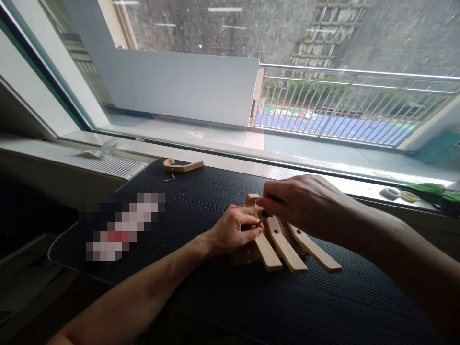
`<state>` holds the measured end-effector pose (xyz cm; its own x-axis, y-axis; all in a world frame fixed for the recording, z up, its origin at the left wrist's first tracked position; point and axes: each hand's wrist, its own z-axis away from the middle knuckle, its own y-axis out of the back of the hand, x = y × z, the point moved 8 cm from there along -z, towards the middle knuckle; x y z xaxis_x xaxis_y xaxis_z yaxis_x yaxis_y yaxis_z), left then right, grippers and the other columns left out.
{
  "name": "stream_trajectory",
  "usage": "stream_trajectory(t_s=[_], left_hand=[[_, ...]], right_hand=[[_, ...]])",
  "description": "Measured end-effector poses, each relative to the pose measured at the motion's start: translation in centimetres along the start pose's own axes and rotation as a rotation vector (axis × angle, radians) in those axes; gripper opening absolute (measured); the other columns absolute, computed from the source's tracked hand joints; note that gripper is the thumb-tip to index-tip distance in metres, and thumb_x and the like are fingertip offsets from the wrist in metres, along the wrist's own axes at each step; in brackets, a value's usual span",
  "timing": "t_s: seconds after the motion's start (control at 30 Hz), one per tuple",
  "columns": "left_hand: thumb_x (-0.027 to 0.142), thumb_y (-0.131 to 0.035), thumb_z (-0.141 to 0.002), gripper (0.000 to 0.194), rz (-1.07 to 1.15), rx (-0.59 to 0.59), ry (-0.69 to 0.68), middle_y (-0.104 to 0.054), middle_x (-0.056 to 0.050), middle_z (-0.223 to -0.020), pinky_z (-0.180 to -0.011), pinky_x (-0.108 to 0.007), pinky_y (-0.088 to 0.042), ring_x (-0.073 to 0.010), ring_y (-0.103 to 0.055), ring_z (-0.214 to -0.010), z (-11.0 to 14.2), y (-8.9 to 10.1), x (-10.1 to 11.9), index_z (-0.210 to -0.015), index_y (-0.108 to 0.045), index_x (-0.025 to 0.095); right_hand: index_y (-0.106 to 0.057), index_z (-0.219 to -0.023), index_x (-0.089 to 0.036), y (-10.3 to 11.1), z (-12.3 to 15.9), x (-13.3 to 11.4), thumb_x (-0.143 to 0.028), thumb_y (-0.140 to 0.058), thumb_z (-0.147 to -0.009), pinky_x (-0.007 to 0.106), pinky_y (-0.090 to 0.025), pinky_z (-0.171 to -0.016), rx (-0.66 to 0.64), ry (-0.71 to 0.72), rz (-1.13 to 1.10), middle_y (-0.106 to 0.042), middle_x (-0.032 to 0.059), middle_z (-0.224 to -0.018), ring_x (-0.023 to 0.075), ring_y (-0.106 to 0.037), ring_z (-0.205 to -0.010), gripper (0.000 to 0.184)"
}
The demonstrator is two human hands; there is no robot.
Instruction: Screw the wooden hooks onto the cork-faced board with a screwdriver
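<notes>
Screwdriver (265,214), black-handled with a slim metal shaft, sits in the curled grip of a person's right hand (296,199), its shaft slanting toward seven o'clock at the leftmost of three pale, flat wooden bars (291,255). The left hand (232,230), reaching in from the eight o'clock side, bends its fingers over that same bar beside the shaft's lower end; whether they clasp wood or metal cannot be told. The bars fan out toward five o'clock across a brown, rough-textured pad (247,256), the leftmost curling up at its twelve o'clock end, the other two marked with round dark holes (276,231). Beneath spreads a black, finely grooved tabletop (201,206). At ten o'clock from the hands, near its far edge, lies a J-shaped hook of pale wood (185,167), small silvery screws (171,178) just beside it; at nine o'clock, a pixelated pinkish patch (125,227) hides what lies there. Farther out at ten, crumpled clear plastic (104,149) rests on a white slatted grille (115,164). Toward three o'clock, a white ring-shaped roll (390,193) and a yellow ring-shaped roll (409,196) sit near bright green, fibrous material (427,190). Beyond the white windowsill (237,169), at one o'clock, a silvery metal railing (323,69) stands before blue ground (345,125), with a plain pale panel (187,86) at eleven.
</notes>
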<state>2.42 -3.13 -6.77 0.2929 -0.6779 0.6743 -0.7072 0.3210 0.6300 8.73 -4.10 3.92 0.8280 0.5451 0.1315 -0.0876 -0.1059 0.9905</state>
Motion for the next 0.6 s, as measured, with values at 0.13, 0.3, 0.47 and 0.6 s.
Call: stream_trajectory(t_s=[0.13, 0.3, 0.47, 0.6], left_hand=[[0.023, -0.055, -0.086, 0.02, 0.035, -0.009, 0.006, -0.066, -0.002, -0.079, -0.074, -0.025, -0.042, -0.0144, -0.06, -0.078, 0.0, -0.1, -0.1, -0.075, -0.07, 0.015], [0.021, -0.057, -0.086, 0.016, 0.01, -0.013, -0.014, -0.066, -0.001, -0.084, -0.083, -0.027, -0.039, -0.0142, -0.06, -0.083, 0.1, 0.1, 0.1, -0.079, -0.07, 0.016], [0.021, -0.057, -0.086, 0.015, -0.015, -0.018, -0.005, -0.065, 0.0, -0.083, -0.085, -0.027, -0.037, -0.0145, -0.06, -0.084, 0.1, 0.0, -0.1, -0.079, -0.069, 0.017], [0.021, -0.056, -0.086, 0.016, -0.016, -0.026, -0.011, -0.064, -0.001, -0.083, -0.083, -0.026, -0.037, -0.0141, -0.06, -0.082, 0.0, 0.0, 0.1, -0.08, -0.069, 0.016]], right_hand=[[-0.057, -0.073, -0.02, 0.3, 0.0, -0.4, -0.035, -0.046, -0.09, 0.025, -0.017, -0.045, -0.003, 0.014, 0.035, -0.048, -0.0034, -0.048, 0.0102, -0.036, -0.041, 0.025], [-0.062, -0.089, -0.025, 1.3, 0.9, 0.5, -0.027, -0.054, -0.083, 0.022, -0.022, -0.048, 0.057, 0.067, -0.115, -0.061, -0.0046, -0.065, 0.0094, -0.048, -0.053, 0.01], [-0.059, -0.075, -0.022, 0.5, 1.3, 0.6, -0.024, -0.047, -0.088, 0.021, -0.026, -0.052, -0.012, 0.133, -0.215, -0.06, -0.005, -0.066, 0.008, -0.046, -0.055, 0.018], [-0.054, -0.07, -0.02, 0.1, 1.0, 1.0, -0.032, -0.044, -0.091, 0.021, -0.025, -0.048, 0.022, 0.078, -0.205, -0.055, -0.0045, -0.058, 0.0079, -0.041, -0.05, 0.027]])
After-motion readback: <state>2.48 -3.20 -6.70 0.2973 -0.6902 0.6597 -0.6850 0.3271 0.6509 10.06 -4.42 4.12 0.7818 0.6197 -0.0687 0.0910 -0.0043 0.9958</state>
